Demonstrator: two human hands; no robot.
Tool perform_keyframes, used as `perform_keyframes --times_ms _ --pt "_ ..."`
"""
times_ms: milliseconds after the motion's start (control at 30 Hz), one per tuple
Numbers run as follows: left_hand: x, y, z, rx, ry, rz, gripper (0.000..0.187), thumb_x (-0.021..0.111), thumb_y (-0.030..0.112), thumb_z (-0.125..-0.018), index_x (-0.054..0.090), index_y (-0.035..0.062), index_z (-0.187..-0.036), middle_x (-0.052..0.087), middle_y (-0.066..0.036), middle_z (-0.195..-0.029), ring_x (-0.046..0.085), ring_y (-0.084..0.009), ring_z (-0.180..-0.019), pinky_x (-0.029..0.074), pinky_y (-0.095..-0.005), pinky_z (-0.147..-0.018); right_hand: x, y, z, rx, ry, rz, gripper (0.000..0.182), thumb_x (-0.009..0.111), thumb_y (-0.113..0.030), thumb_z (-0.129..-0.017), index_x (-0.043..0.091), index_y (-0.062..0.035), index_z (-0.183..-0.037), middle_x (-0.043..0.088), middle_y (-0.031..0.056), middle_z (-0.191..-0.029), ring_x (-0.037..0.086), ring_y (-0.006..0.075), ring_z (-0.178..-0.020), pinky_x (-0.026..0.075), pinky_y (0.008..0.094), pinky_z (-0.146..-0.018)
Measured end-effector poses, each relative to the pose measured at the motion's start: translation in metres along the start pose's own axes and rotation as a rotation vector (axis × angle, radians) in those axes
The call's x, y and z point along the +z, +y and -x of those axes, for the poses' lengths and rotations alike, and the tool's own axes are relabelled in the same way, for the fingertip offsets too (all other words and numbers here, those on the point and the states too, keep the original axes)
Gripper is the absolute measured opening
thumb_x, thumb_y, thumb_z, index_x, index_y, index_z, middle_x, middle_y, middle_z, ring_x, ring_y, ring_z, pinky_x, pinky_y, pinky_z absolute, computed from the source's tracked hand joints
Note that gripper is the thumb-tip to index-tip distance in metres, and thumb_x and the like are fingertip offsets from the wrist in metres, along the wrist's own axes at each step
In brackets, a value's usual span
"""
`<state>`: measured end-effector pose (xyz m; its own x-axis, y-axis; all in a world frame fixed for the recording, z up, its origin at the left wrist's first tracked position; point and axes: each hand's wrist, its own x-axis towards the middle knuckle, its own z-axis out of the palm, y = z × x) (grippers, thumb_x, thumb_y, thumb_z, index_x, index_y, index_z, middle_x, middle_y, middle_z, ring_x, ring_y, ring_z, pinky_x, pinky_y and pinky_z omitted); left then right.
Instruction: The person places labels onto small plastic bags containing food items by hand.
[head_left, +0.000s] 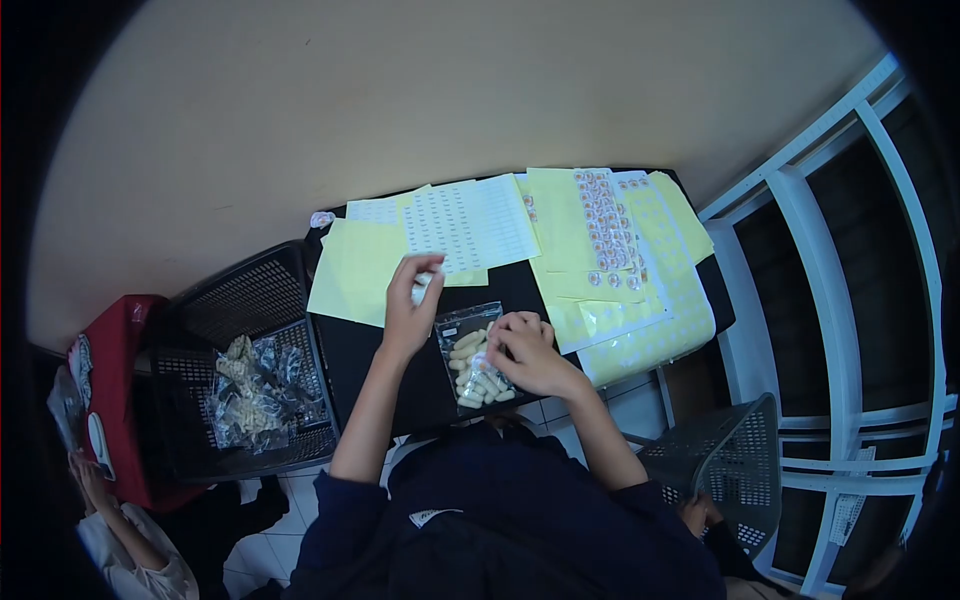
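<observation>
A clear plastic bag of pale, finger-shaped pieces lies on the black table in front of me. My right hand rests over the bag's right side, its fingers curled against the plastic. By those fingertips, a round whitish sticker shows on the bag. My left hand is raised just left of the bag, fingers bent around a small white piece whose kind I cannot tell. Behind it lies a sheet of small printed labels.
Yellow backing sheets and sheets of round stickers cover the table's back and right. A black crate with bagged goods stands left, a grey basket right. One person's hand shows at left, another's at lower right.
</observation>
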<state>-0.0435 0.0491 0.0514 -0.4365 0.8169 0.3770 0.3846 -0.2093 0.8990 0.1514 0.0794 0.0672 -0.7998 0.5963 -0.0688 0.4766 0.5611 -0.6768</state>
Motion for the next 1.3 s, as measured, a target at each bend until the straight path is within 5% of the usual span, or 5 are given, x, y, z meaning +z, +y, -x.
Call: perform_keyframes --times_ms 200,867,1000,1100,1300 --pt "-0.019 0.003 0.083 -0.235 -0.052 -0.059 0.019 0.057 0.004 -0.075 0.054 0.0023 -0.093 0.049 -0.006 -0.085 0.047 -0.0144 -0.073 0.038 -0.0246 -0.064 0.008 -0.02 -0.01 -0.098 -0.057 0.314 0.022 0.058 -0.023 -0.075 0.051 -0.0023 -0.081 0.044 0.0131 -0.101 0.032 0.029 -0.108 0.019 0.0425 -0.089" --pt "0.003 -0.007 0.098 -0.033 -0.253 -0.262 0.011 0.063 0.014 -0.071 0.059 0.0087 -0.079 0.048 -0.004 -0.077 0.045 -0.0195 -0.077 0.031 -0.031 -0.068 0.016 -0.02 -0.027 -0.149 -0.102 0.696 0.034 0.059 -0.02 -0.07 0.055 0.0042 -0.093 0.044 0.0173 -0.108 0.029 0.0347 -0.117 0.017 0.0533 -0.098" --pt "0.004 -0.001 0.093 -0.061 -0.306 -0.27 0.012 0.063 0.017 -0.071 0.06 0.0092 -0.08 0.048 -0.003 -0.077 0.045 -0.0189 -0.077 0.03 -0.0312 -0.067 0.014 -0.021 -0.018 -0.008 -0.009 0.362 0.044 0.063 -0.012 -0.066 0.048 -0.0051 -0.107 0.039 0.0151 -0.111 0.031 0.0327 -0.115 0.021 0.0478 -0.095" --pt "0.005 0.001 0.092 -0.092 -0.292 -0.278 0.018 0.064 0.02 -0.072 0.062 0.0101 -0.087 0.048 -0.003 -0.077 0.045 -0.0187 -0.077 0.031 -0.0314 -0.068 0.048 0.009 -0.003 0.112 0.507 -0.003 0.065 0.068 -0.01 -0.065 0.036 0.0008 -0.121 0.04 0.0189 -0.107 0.044 0.0325 -0.099 0.037 0.0378 -0.085" --pt "0.007 0.004 0.094 -0.069 -0.339 -0.394 0.027 0.065 0.022 -0.07 0.063 0.0131 -0.096 0.047 -0.005 -0.083 0.045 -0.0201 -0.081 0.031 -0.0318 -0.07 0.068 0.01 0.016 0.306 0.469 -0.403 0.084 0.071 -0.015 -0.068 0.018 0.0038 -0.13 0.053 0.0188 -0.101 0.056 0.0234 -0.088 0.046 0.0311 -0.072"
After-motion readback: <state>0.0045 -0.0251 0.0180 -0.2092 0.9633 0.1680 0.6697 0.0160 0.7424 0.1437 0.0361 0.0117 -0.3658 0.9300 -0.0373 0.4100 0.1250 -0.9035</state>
